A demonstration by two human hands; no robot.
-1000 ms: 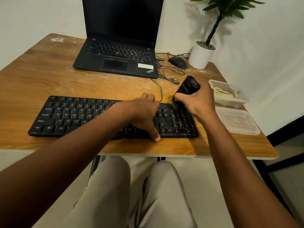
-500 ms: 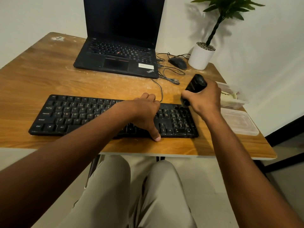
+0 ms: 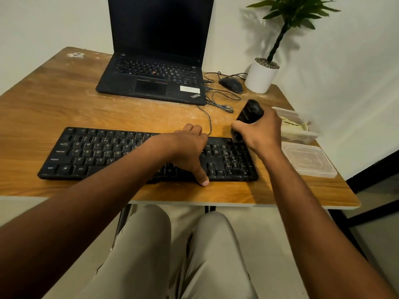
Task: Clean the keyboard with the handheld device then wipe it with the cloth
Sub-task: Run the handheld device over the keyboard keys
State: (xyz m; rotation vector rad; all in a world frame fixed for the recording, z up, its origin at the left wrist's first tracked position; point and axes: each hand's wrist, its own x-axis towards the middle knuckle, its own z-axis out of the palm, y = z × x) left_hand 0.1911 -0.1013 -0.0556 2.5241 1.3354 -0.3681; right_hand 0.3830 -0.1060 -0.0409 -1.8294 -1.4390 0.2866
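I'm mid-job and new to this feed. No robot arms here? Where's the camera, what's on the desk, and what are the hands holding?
No machine: a person's two bare hands, seen from a camera worn on the head, looking down. On the wooden table lie a black keyboard, an open laptop, a mouse, a potted plant, a clear container with what looks like a cloth inside, and its lid. The left hand steadies the keyboard, thumb over its near edge. The right hand grips the black handheld device, tip down at the keyboard's far right corner.
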